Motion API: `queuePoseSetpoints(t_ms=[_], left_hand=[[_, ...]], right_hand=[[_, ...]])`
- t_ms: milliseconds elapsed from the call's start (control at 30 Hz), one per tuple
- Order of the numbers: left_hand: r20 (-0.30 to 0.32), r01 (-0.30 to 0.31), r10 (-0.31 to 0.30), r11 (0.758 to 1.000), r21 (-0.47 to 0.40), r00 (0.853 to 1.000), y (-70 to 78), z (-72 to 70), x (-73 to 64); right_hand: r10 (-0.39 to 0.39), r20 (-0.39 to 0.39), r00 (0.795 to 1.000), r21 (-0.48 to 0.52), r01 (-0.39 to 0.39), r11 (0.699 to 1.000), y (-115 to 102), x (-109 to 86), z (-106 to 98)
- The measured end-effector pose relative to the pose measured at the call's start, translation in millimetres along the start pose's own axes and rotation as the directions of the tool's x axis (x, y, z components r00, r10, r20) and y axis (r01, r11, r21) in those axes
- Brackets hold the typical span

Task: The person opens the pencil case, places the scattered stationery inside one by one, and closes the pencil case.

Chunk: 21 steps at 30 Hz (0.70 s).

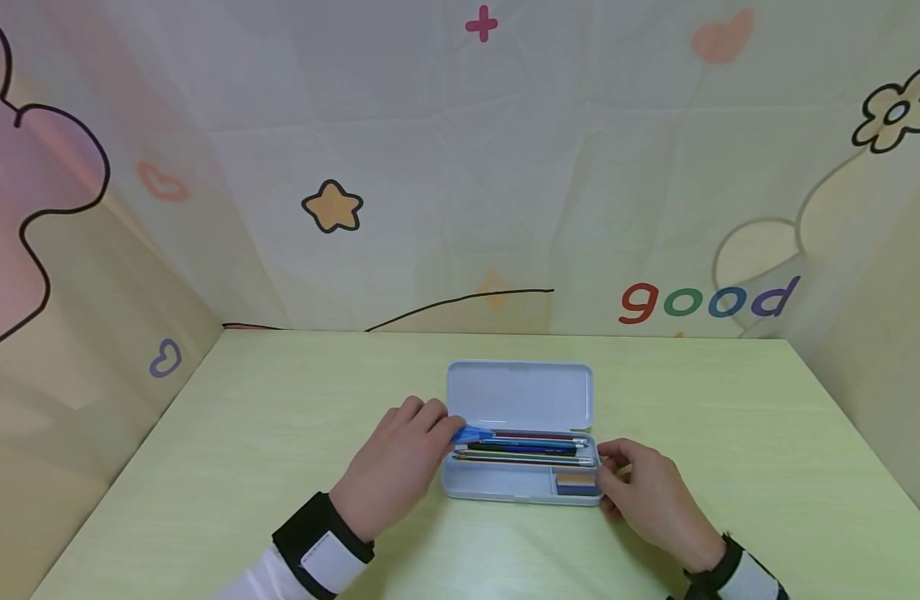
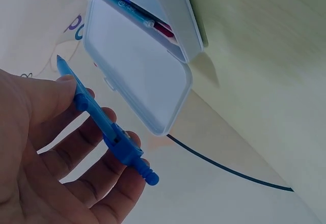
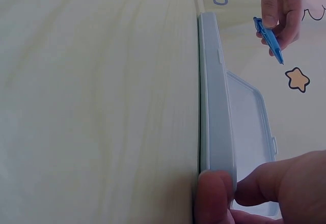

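Observation:
My left hand (image 1: 400, 467) pinches a blue drawing compass (image 2: 102, 119) between thumb and fingers, over the left end of a pale blue pencil case (image 1: 497, 480). Its legs are folded together, pointed tip to the right in the head view. The case lies on the table with its lid (image 1: 520, 395) swung back. Inside, several pencils (image 1: 531, 455) lie side by side in the long rear compartment, and an eraser (image 1: 576, 480) sits in the small front right one. Thumb and fingers of my right hand (image 1: 655, 496) grip the case's right end.
The pale green table (image 1: 280, 433) runs back to a white printed cloth (image 1: 445, 167) hung behind it. More cloth hangs along both sides. Black straps (image 1: 317, 537) wrap my wrists.

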<state>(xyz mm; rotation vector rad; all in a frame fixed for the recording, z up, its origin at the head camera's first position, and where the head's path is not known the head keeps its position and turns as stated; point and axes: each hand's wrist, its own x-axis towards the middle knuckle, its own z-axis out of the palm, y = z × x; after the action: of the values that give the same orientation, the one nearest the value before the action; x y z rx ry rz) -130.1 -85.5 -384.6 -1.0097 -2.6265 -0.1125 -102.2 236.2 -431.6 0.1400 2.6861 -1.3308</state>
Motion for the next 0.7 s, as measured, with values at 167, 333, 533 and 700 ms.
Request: queuePoseSetpoints(t_ms=[167, 333, 533, 700], left_hand=[[-0.006, -0.022, 0.023, 1.0, 0.018, 1.0, 6.0, 4.3, 1.5], [-0.019, -0.036, 0.037, 0.999, 0.019, 0.999, 11.4, 6.6, 3.7], [-0.001, -0.049, 0.049, 0.999, 0.019, 0.999, 18.0, 11.3, 6.5], [0.012, -0.069, 0.068, 0.997, 0.024, 0.998, 23.2, 17.9, 8.3]], right_hand=[[0.0, 0.001, 1.0, 0.0, 0.0, 1.0, 0.0, 0.1, 0.2], [-0.003, 0.003, 1.0, 0.002, 0.003, 1.0, 0.2, 0.0, 0.2], [0.0, 0.004, 1.0, 0.0, 0.0, 1.0, 0.3, 0.0, -0.2], [0.007, 0.008, 1.0, 0.002, -0.007, 1.0, -0.1, 0.1, -0.6]])
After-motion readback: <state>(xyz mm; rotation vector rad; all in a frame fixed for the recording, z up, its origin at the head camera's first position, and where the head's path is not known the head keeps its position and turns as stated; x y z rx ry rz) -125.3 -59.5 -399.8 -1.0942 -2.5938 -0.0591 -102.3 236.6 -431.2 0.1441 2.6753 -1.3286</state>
